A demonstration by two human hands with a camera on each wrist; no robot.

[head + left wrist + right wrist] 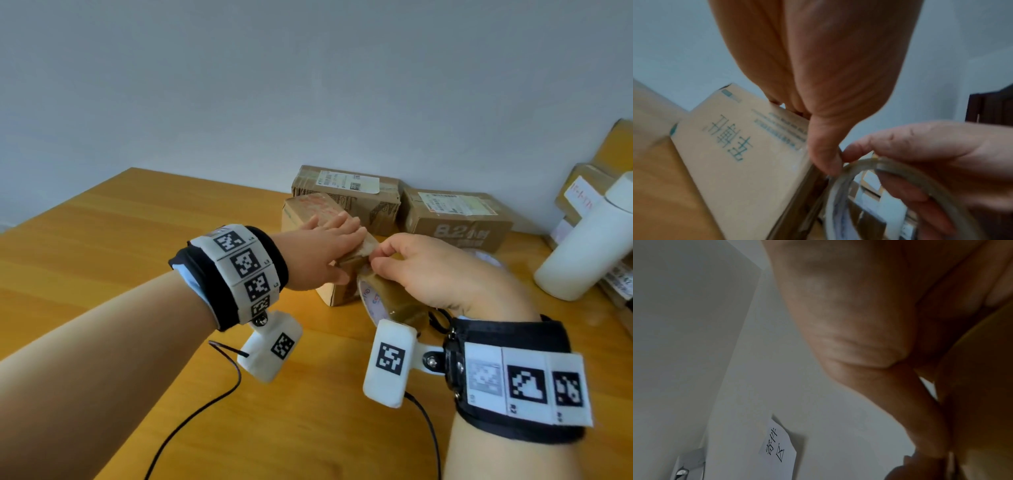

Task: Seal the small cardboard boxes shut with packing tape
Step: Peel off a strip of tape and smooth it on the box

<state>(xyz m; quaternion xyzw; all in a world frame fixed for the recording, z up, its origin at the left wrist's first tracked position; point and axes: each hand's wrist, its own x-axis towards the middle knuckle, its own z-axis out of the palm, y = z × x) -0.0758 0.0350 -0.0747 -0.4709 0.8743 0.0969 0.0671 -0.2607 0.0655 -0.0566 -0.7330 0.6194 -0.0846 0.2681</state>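
Both forearms are bare. The left wrist (233, 274) wears a black band faced with white tiles printed with black square markers; a white camera pod (270, 346) with one marker hangs at its 6 o'clock, trailing a black cable (191, 411). The right wrist (513, 380) carries a matching band, pod (390, 363) and cable
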